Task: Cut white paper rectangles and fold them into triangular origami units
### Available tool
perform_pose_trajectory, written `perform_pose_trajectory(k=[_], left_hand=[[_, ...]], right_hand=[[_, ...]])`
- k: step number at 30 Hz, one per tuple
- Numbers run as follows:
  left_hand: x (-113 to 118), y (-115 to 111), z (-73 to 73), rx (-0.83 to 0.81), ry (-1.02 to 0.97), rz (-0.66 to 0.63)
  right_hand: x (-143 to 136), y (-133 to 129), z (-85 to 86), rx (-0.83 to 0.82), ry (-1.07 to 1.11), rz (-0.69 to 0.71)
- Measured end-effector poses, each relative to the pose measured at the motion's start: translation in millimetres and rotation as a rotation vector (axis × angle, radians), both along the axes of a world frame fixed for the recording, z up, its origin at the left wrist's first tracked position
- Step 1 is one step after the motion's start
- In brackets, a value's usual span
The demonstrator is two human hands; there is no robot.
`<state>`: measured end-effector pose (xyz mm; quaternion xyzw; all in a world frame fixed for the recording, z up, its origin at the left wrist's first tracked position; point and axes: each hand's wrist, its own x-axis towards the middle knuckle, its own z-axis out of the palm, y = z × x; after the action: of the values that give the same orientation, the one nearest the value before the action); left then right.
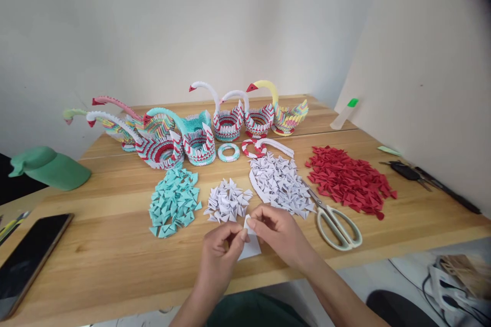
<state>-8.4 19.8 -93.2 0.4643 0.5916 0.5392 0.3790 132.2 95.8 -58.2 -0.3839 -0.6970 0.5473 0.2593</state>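
My left hand (223, 246) and my right hand (276, 232) meet near the table's front edge. Between their thumbs and fingers is a small piece of white paper (246, 222), pinched from both sides. Below it on the wood lies a flat white paper sheet (251, 248), partly covered by my fingers. Just beyond my hands is a small pile of folded white paper pieces (228, 201). A larger white pile (282, 184) lies behind my right hand, and white-handled scissors (339, 225) rest to its right with their blades against that pile.
Turquoise folded pieces (174, 202) lie at left, red ones (349, 179) at right. Several paper swans (228, 120) stand along the back, with a turquoise ring (228, 152) before them. A phone (32, 255), green cap-shaped object (51, 167), glue bottle (344, 114) and keys (406, 171) sit around the sides.
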Motion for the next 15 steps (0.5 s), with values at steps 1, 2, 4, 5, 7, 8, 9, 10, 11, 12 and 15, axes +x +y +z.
perform_pose_trajectory(k=[1,2,4,5,7,8,9,10,11,12,15], left_hand=[[0.7,-0.4,-0.6,0.015,0.027,0.008],[0.9,-0.6,-1.2,0.022,0.042,0.019],[0.2,-0.1,-1.9,0.024,0.033,0.046],[-0.4,0.3,-2.2,0.022,0.018,0.059],[-1.7,1.1,-3.0,0.022,-0.014,0.075],[-2.0,1.2,-3.5,0.025,-0.023,0.074],[-2.1,1.1,-4.0,0.033,-0.022,0.066],[-1.9,0.8,-4.6,0.046,-0.012,0.054],[-1.5,0.3,-5.0,0.064,0.007,0.042],[-0.9,-0.4,-5.3,0.088,0.032,0.035],[0.7,-2.3,-3.8,0.171,0.113,0.033]], right_hand=[[0.7,0.3,0.9,0.010,0.002,0.000],[1.9,0.6,1.8,0.019,0.008,-0.003],[5.3,0.8,2.6,0.027,0.023,-0.010],[6.8,0.6,2.2,0.026,0.026,-0.010],[8.4,-0.6,-0.2,0.021,0.017,0.001],[8.3,-1.5,-2.0,0.022,0.009,0.000],[7.8,-2.5,-3.8,0.024,0.004,-0.014],[7.0,-3.4,-5.5,0.026,0.005,-0.035],[6.0,-4.0,-6.8,0.023,0.014,-0.055],[5.2,-4.3,-7.5,0.010,0.027,-0.070],[3.9,-3.8,-6.9,-0.081,0.082,-0.055]])
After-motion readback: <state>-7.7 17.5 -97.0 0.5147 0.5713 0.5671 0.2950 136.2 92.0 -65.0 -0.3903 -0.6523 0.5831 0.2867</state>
